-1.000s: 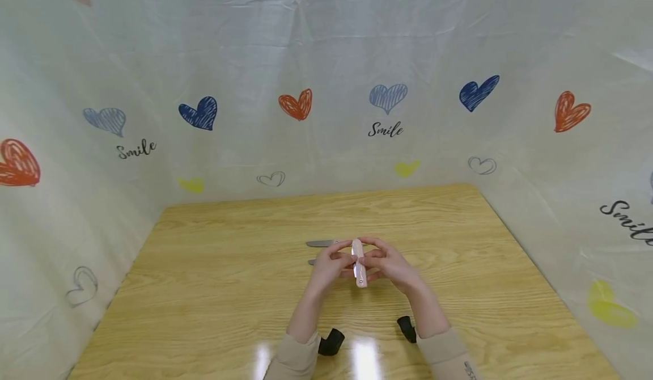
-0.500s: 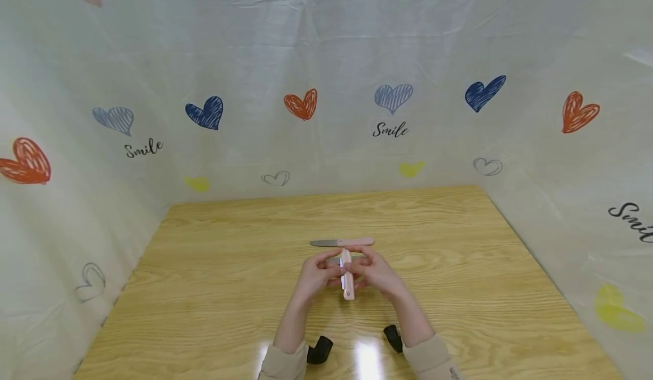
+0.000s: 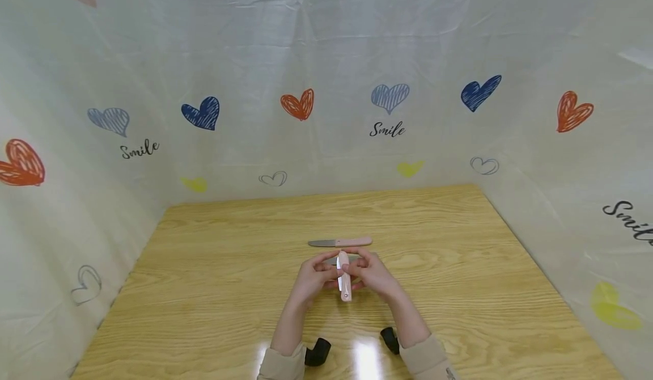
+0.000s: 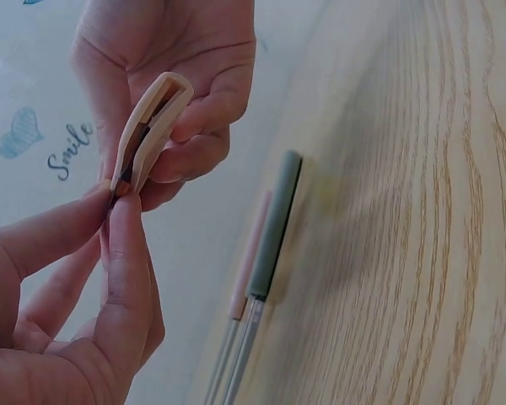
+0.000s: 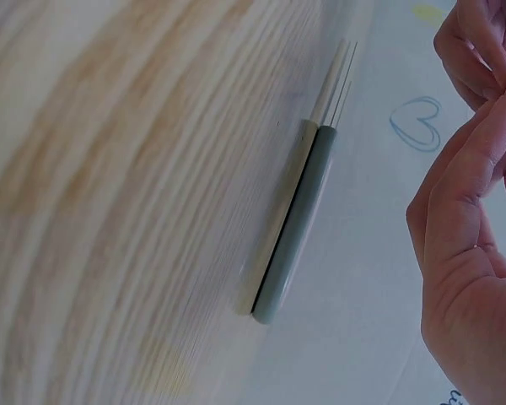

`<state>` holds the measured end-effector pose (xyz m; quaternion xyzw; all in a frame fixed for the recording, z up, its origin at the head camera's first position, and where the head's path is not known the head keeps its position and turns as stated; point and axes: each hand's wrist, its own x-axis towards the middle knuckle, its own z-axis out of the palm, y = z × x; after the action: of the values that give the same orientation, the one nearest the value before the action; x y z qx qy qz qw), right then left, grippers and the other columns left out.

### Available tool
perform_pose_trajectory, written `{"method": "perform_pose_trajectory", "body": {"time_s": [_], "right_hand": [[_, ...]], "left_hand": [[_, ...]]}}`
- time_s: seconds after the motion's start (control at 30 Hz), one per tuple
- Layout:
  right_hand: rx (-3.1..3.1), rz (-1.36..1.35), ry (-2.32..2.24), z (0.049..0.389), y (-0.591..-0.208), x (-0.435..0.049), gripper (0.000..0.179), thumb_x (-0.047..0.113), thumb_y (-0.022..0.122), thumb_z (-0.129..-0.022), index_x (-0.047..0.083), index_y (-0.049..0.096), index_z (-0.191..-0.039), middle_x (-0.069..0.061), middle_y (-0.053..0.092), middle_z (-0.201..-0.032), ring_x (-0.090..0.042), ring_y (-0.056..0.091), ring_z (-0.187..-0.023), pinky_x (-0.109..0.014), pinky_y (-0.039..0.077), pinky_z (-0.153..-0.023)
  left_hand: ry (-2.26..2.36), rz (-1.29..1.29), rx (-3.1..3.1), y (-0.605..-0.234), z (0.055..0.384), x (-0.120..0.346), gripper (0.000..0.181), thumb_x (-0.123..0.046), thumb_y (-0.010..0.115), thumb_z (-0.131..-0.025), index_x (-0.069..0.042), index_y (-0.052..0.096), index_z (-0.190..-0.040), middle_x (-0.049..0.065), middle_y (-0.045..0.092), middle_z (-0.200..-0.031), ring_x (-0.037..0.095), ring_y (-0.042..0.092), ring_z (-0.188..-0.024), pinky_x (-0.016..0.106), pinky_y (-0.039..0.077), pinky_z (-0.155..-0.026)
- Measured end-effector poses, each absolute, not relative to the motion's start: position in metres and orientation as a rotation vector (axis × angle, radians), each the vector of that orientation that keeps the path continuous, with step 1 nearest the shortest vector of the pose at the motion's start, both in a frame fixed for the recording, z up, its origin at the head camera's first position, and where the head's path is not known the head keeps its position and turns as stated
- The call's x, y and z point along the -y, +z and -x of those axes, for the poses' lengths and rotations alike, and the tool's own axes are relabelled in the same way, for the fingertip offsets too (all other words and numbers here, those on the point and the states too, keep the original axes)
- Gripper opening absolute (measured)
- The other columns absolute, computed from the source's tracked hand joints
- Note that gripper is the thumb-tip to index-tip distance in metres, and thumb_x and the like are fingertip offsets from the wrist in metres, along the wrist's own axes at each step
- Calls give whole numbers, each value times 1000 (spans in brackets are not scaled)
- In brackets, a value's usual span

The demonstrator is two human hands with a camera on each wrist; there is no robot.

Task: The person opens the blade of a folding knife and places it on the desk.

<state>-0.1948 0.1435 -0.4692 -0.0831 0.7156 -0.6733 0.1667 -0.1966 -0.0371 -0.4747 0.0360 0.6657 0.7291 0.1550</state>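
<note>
A pink folding knife (image 3: 344, 281) is held up between both hands over the table, its slotted handle (image 4: 162, 118) showing in the left wrist view. The left hand (image 3: 311, 275) pinches the metal blade edge at the slot between thumb and fingers. Opposite it, the right hand (image 3: 380, 275) grips the pink handle with thumb and curled fingers. Most of the blade sits along the handle, partly hidden by fingers. Just behind the hands lies a knife with a green handle (image 4: 277, 224), largely covered in the head view. Farther back is an unfolded pink-handled knife (image 3: 353, 242).
The wood-grain table (image 3: 229, 278) extends around the hands. A white curtain (image 3: 336, 39) printed with hearts encloses the back and sides. Black wrist-camera mounts (image 3: 318, 352) stick out from under the cuffs.
Both hands have moved nearer the body and slightly left with the folding knife, uncovering the pink-handled knife behind. Over the last half second they have barely moved.
</note>
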Motion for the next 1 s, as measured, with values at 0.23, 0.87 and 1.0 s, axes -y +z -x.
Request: {"method": "perform_pose_trajectory", "body": {"time_s": [0.23,0.87,1.0], "right_hand": [[-2049,258,-1910,195,-469,-143,51,11,57,-99,-1,39,-145,-10,66,-90,-16,63,-77,-38,58,-65],[-2108,189,-1937,193,-470,-144,53,12,56,-100,3,37,-148,-8,62,-88,-16,61,-75,-34,57,-62],[-2102,148,-1960,193,-471,-144,53,10,57,-99,3,38,-148,-7,63,-89,-16,62,-74,-31,56,-61]], "left_hand": [[2102,-109,-1896,-476,196,38,50,3,65,-90,8,49,-137,1,63,-77,11,64,-73,42,60,-80],[2178,-27,-1889,-479,194,36,49,4,64,-90,6,50,-137,0,62,-78,9,62,-71,37,60,-78],[2200,-6,-1889,-478,194,35,49,6,64,-90,7,50,-137,-1,61,-78,9,62,-72,37,60,-78]]}}
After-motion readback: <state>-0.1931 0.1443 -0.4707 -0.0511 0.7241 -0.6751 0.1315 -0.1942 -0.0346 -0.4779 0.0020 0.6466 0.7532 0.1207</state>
